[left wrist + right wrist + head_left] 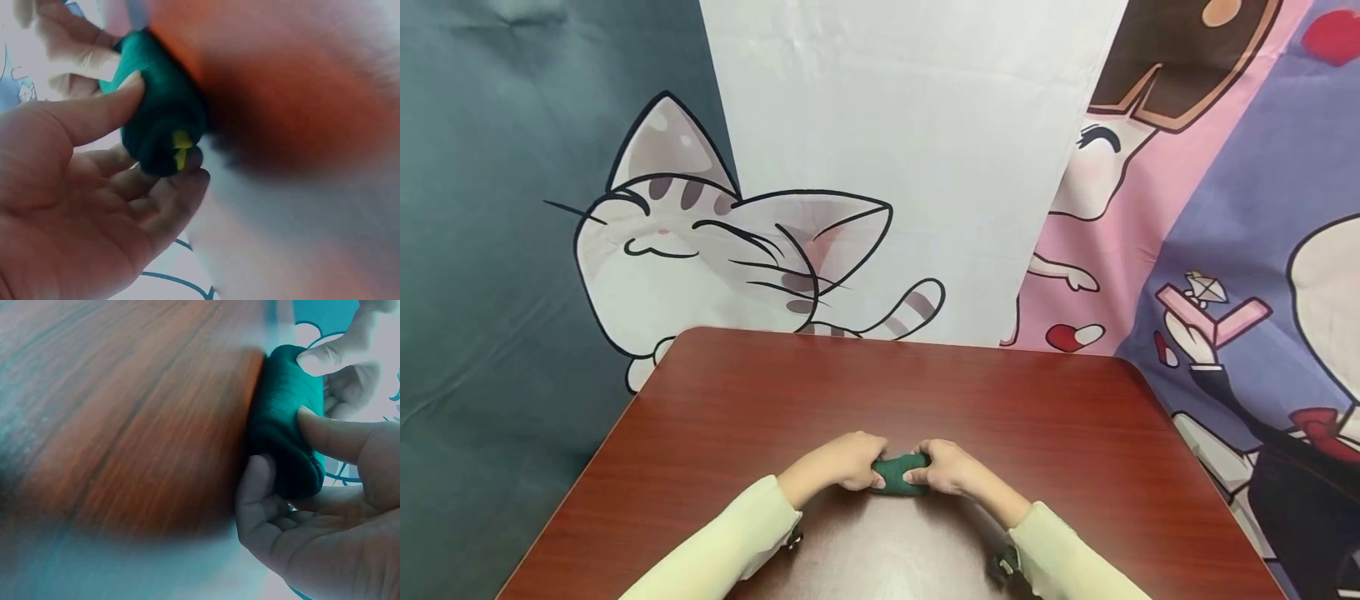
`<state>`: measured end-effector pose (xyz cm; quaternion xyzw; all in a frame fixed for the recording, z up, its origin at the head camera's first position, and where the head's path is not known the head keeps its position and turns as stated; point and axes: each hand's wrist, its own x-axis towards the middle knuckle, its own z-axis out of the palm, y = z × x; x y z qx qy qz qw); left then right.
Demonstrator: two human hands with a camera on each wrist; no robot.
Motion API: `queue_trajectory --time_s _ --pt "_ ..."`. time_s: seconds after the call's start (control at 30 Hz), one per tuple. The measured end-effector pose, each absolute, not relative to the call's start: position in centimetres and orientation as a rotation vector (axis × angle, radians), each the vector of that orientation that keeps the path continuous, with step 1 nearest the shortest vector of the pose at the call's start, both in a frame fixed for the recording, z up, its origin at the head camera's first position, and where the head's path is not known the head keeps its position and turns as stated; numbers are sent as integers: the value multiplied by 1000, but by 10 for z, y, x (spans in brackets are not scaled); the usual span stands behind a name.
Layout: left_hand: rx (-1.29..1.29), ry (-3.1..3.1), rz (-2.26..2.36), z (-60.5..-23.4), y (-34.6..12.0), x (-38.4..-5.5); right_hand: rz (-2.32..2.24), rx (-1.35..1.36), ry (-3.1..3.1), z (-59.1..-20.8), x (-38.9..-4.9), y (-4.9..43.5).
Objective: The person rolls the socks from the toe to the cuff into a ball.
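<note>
A dark green cloth [899,475], rolled into a short thick cylinder, lies on the reddish-brown table [880,383]. My left hand [852,462] grips its left end, thumb on the near side. At the other end my right hand [950,468] holds the roll in the same way. In the left wrist view, the spiral end of the cloth [165,112] shows a small yellow piece [182,147] in its middle. From the right wrist, the thumb presses on the rolled cloth [284,419] and the fingers curl beneath its end.
Behind the table hangs a printed cloth backdrop [910,125] with a cartoon cat and other figures. Pale sleeves [722,542] cover both forearms, and a small dark device [1006,562] sits under the right cuff.
</note>
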<state>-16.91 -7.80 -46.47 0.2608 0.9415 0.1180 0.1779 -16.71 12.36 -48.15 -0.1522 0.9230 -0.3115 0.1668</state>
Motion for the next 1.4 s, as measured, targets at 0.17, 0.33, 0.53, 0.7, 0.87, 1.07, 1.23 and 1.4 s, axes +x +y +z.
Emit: queue_trajectory --time_s 0.17,0.33,0.53,0.7,0.87,1.07,1.23,1.4 --pt "675 2594 325 -460 -76 -176 -889 -465 2607 -481 -166 126" --pt "707 2585 281 -458 -74 -175 -919 -496 2553 -479 -163 128" --pt "796 2660 181 -457 -72 -164 -928 -515 2523 -479 -160 131" --pt "868 2773 180 -460 -71 -152 -990 -550 2514 -481 -156 133" --pt "916 2884 251 -463 -76 -145 -1036 -628 2563 -484 -154 134" --pt "1025 3033 392 -456 -88 -148 -1250 -647 2644 -483 -149 135" --pt "1165 3147 526 -446 -94 -152 -1426 -697 2733 -477 -144 132" --pt "1251 3260 673 -441 -93 -151 -1579 -842 2841 -469 -136 127"
